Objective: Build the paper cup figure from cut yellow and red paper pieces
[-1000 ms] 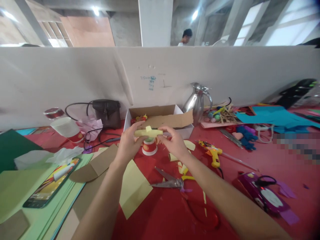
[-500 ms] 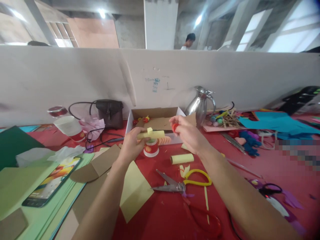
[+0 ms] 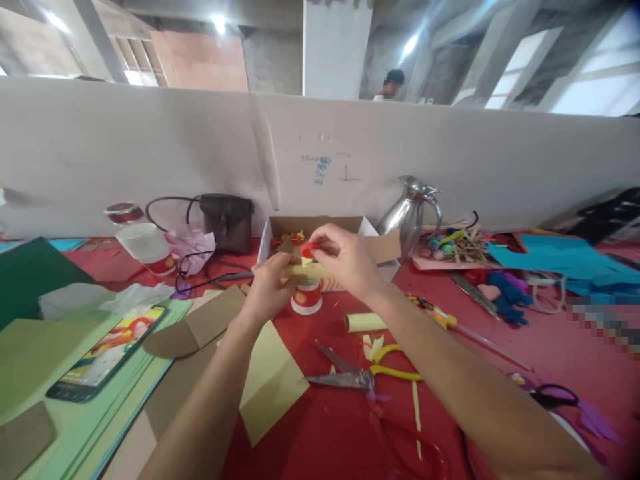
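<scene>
Paper tube (image 3: pixel 316 271) gripped by left hand (image 3: pixel 267 290) looks light, crushable, best held gently near its end; right hand's (image 3: pixel 350 261) fingers pinch small red piece (image 3: pixel 309 249).

both hands (image 3: pixel 305 273) raised, forearms converging

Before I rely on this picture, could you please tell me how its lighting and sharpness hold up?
In the head view, a ceiling lamp glares, the metal jug has bright highlights, edges look stretched, and the red piece in the right hand looks soft.
</scene>
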Demonstrator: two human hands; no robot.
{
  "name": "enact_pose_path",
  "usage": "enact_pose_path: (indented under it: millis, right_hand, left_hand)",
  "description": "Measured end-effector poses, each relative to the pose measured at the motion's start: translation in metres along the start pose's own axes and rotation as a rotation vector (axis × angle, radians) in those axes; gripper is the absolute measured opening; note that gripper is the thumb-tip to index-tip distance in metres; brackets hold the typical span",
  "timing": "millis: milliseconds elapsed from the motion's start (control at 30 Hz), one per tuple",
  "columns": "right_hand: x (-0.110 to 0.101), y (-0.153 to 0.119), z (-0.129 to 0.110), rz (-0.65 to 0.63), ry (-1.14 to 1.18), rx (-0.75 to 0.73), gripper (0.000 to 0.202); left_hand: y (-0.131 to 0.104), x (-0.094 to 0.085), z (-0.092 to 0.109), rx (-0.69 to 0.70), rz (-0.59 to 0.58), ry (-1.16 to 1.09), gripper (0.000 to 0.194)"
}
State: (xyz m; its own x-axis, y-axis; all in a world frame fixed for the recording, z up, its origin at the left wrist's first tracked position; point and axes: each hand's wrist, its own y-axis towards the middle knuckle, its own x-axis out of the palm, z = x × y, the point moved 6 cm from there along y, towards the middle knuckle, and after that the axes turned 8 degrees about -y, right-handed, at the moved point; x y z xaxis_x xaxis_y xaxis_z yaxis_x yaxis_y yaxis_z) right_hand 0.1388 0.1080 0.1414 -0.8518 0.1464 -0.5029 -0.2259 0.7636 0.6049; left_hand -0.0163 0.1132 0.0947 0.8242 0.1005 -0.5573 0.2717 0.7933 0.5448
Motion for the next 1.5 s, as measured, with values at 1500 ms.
enact_pose_path:
  millis: [1500]
  right_hand:
    - [0.007,-0.013,0.002,-0.03,-0.099,-0.122,0.027]
  left_hand:
    - [0.001,-0.001,-0.003,0.006,0.062,-0.116,0.034]
